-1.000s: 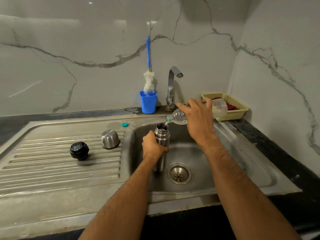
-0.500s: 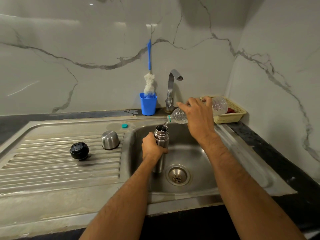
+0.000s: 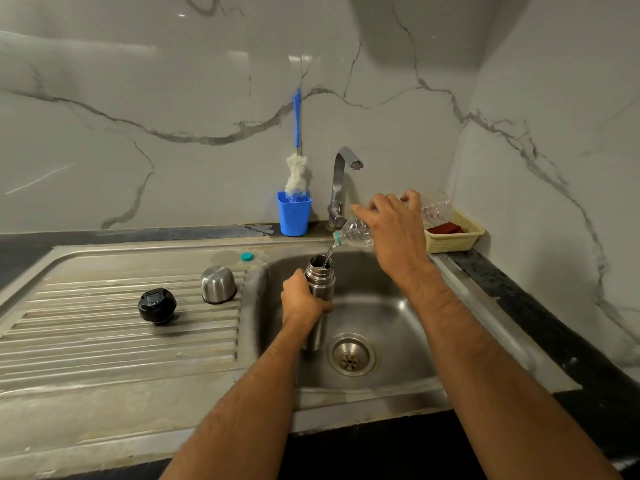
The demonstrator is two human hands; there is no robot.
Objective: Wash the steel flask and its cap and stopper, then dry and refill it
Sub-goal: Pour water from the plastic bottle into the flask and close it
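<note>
While the left hand curls its fingers round the flask, upright over the sink at centre frame, the right hand grips a plastic bottle, now tipped steeper than a second ago; water streams in, so refilling is well along. Stopper and cap wait at left on the drainboard; nothing blocks them.
</note>
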